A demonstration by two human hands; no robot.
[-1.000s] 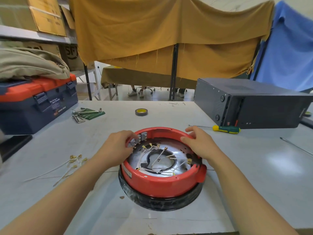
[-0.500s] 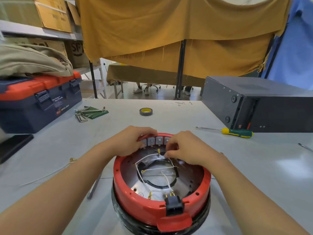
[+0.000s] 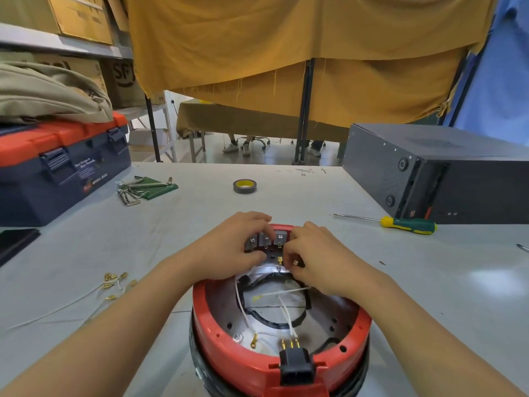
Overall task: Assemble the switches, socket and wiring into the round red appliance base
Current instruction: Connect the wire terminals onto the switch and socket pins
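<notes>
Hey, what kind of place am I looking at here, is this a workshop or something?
Most likely a small workshop or assembly bench. A toolbox, hex keys and a screwdriver lie on the table, and cardboard boxes sit on shelving behind.

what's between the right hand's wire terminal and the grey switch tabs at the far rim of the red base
Nothing visible. The right hand pinches a brass terminal just below the grey switches on the red base; the left hand holds the switches from the left, out of the path.
</notes>
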